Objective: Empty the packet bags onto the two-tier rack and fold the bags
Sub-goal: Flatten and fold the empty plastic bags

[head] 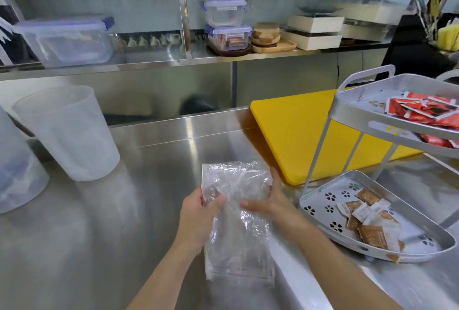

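Note:
A crumpled clear plastic bag [237,220] lies on the steel counter in front of me, its upper part bent over. My left hand [198,215] pinches its left edge. My right hand [270,200] grips its right edge, thumb on top. To the right stands the white two-tier rack [320,195]. Red packets [422,111] fill its upper tray. Brown-and-white packets [370,220] lie in its lower tray.
A yellow cutting board [298,135] sits behind the rack. Two translucent plastic jugs [67,133] stand at the left of the steel counter [99,247]. A shelf behind holds lidded plastic boxes [224,23], wooden plates and white boxes.

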`<state>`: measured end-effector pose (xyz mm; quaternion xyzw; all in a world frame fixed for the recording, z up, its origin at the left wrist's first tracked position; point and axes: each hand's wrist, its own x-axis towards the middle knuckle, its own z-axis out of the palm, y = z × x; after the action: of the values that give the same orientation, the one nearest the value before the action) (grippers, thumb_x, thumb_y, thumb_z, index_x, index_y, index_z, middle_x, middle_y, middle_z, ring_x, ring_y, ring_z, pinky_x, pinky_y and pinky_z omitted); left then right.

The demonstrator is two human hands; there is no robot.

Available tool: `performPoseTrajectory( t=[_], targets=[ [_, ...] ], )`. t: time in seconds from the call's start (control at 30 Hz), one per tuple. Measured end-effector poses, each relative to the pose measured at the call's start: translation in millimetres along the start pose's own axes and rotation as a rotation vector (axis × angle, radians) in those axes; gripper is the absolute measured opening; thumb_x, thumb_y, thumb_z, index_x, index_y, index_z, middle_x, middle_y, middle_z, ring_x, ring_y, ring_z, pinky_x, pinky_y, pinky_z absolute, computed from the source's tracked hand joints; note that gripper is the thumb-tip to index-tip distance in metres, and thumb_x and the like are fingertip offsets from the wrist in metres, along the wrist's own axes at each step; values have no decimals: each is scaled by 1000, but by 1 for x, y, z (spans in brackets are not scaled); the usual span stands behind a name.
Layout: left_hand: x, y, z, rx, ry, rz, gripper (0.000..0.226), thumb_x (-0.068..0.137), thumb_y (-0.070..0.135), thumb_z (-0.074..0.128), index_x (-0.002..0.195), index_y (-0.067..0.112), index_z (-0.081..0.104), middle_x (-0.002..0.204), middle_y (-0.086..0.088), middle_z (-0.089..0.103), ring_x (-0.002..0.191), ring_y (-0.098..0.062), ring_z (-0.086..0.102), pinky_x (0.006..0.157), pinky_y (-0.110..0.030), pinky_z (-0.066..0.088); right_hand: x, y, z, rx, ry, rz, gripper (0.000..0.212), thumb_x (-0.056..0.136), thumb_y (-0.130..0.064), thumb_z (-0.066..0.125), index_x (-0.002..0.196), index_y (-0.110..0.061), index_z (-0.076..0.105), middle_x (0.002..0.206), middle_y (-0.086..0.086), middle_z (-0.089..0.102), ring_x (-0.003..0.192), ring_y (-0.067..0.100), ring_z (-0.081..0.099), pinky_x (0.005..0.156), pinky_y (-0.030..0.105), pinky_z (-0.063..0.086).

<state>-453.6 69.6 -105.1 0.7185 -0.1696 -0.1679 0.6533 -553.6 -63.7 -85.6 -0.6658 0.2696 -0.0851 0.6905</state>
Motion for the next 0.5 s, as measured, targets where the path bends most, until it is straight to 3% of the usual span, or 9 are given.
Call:
performPoseTrajectory(
  t=[0.07,0.1,0.17,0.23,0.33,0.43,0.5],
  targets=[
    [-3,3,-5,-93,-24,-38,8,77,5,69,75,10,63,76,-12,64,73,-25,60,76,-45,51,-1,4,-6,113,-115,63,105,63,-7,79,144,-26,14,135,7,51,108,13,57,89,22,48],
    [-3,3,-8,-151,-43,-60,7,78,2,67,78,8,64,79,-16,65,76,-29,61,79,-48,51,-2,6,-9,148,-185,74,92,62,-5,75,138,-21,27,124,6,60,99,12,63,76,17,52],
    [-5,4,-13,-258,-84,-99,15,75,4,71,86,-1,63,86,-23,65,81,-34,62,83,-53,50,-4,10,-13,233,-243,94,66,65,2,73,124,-11,46,107,6,69,88,14,70,65,19,54],
    [-7,4,-15,-322,-114,-133,37,66,13,74,93,-7,60,91,-27,64,83,-36,62,85,-55,49,-7,12,-13,268,-223,115,51,64,4,71,111,-4,52,93,7,72,77,15,72,61,22,54],
    [-11,6,-19,-248,-241,-174,44,64,23,73,101,2,61,100,-22,70,85,-33,66,83,-48,52,-11,9,-13,235,-131,94,15,73,9,65,81,-3,60,64,4,71,54,11,67,47,18,49],
    [-19,7,-25,-122,-520,-287,55,60,28,77,111,19,58,107,-7,72,96,-28,68,77,-39,53,-11,9,-17,158,-106,65,13,78,3,63,74,-9,60,62,1,69,56,13,66,52,22,50],
    [-21,5,-28,-51,-535,-283,66,54,32,80,113,17,56,106,-6,72,94,-28,68,79,-43,51,-13,10,-20,105,-105,63,11,81,-5,63,75,-14,61,67,-1,67,61,13,63,60,25,49]
  ],
)
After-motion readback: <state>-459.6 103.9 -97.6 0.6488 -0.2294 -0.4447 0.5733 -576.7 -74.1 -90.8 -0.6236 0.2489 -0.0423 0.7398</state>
